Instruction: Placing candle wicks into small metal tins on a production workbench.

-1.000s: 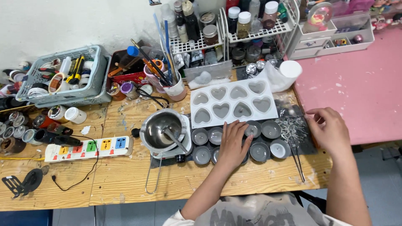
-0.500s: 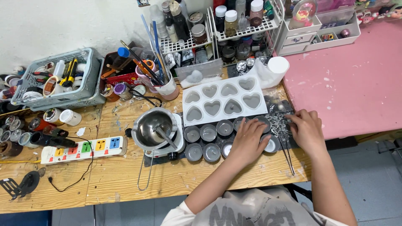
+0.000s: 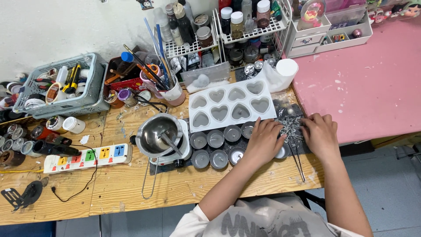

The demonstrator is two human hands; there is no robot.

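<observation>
My left hand (image 3: 264, 139) rests palm down over the right end of two rows of small round metal tins (image 3: 215, 138) on a dark mat. Whether its fingers pinch anything is hidden. My right hand (image 3: 320, 134) lies on the mat's right edge, fingertips touching a pile of small silvery metal pieces (image 3: 291, 126) between the two hands. Just behind the tins sits a white silicone mould (image 3: 231, 104) with six heart-shaped cavities. A steel melting pot (image 3: 158, 134) with a spoon stands on a small heater left of the tins.
A white power strip (image 3: 87, 158) lies at the left front. Behind are a grey basket (image 3: 61, 87) of tools, a cup of brushes (image 3: 169, 90), wire racks of bottles (image 3: 245, 26), and a white roll (image 3: 286, 70). A pink table (image 3: 368, 83) adjoins on the right. Long metal tongs (image 3: 297, 160) lie by my right hand.
Both hands have shifted slightly toward each other around the pile of metal pieces. My left hand moved right, off the middle tins onto the rightmost ones.
</observation>
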